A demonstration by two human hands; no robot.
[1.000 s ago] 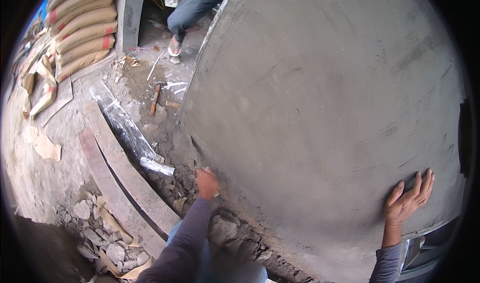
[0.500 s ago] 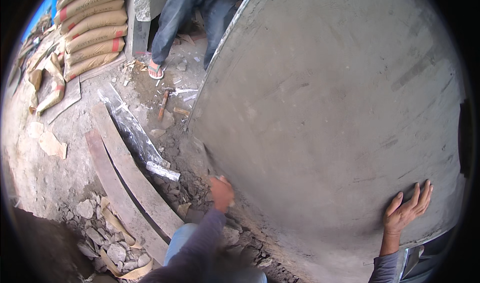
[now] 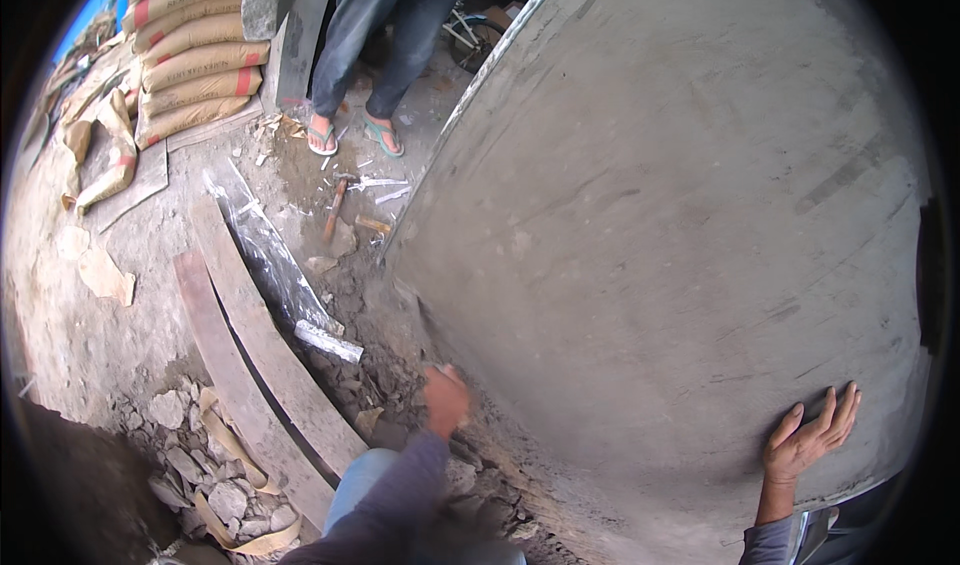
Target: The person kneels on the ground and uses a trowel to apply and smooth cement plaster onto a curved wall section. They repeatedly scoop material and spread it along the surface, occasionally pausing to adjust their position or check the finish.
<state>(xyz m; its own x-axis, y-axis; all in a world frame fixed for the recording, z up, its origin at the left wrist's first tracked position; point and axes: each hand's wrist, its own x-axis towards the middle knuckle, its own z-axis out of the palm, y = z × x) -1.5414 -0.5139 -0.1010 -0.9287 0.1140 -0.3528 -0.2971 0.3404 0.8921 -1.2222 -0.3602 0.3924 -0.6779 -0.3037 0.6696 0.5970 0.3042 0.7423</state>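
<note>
A broad grey plastered wall [image 3: 640, 215] fills the right half of the view. My right hand [image 3: 805, 443] lies flat on it near its lower right, with the fingers spread and nothing held. Down at the wall's bottom left edge, my left hand [image 3: 446, 401] is closed and smeared by motion. A small pale bit shows at its fingers, but I cannot make out what it holds. Crumbly rubble [image 3: 462, 473] lies beneath that hand, along the foot of the wall.
Two long planks [image 3: 275, 375] lie left of my knee, with a shiny plastic-like sheet [image 3: 270, 255] beside them. A hammer [image 3: 335, 210] rests farther off. A person in dark trousers [image 3: 375, 40] stands near stacked sacks [image 3: 200, 65]. Broken stones [image 3: 215, 475] are heaped lower left.
My left hand has shifted slightly down along the wall's lower edge. The right hand remains flat on the wall. The view has tilted a little, and both of the other person's feet now show.
</note>
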